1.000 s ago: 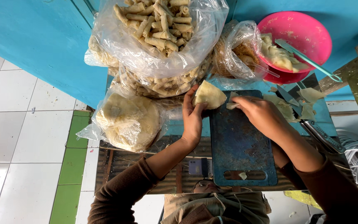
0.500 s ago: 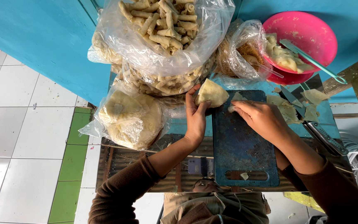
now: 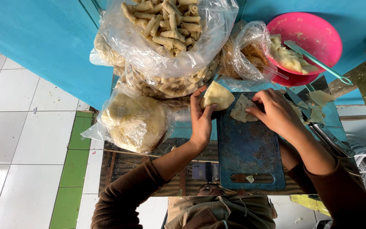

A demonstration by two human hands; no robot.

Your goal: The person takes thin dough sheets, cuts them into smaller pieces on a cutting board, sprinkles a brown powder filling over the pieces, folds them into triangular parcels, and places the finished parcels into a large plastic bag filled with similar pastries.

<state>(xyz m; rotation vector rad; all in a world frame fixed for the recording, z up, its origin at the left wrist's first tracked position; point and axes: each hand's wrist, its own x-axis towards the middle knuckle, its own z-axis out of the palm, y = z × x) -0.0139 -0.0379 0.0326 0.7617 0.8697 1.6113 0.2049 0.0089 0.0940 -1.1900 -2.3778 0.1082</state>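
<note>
While the left hand (image 3: 201, 121) pinched a folded wrapper (image 3: 217, 96) at the cutting board's (image 3: 250, 157) far left corner, the right hand (image 3: 276, 111) pressed fingers together on a flat wrapper piece (image 3: 241, 110) just right of it, seemingly thin; pulling hard could tear it.

Probably a snack-making stall: bagged rolls (image 3: 166, 25), cutting board (image 3: 248, 148).
</note>
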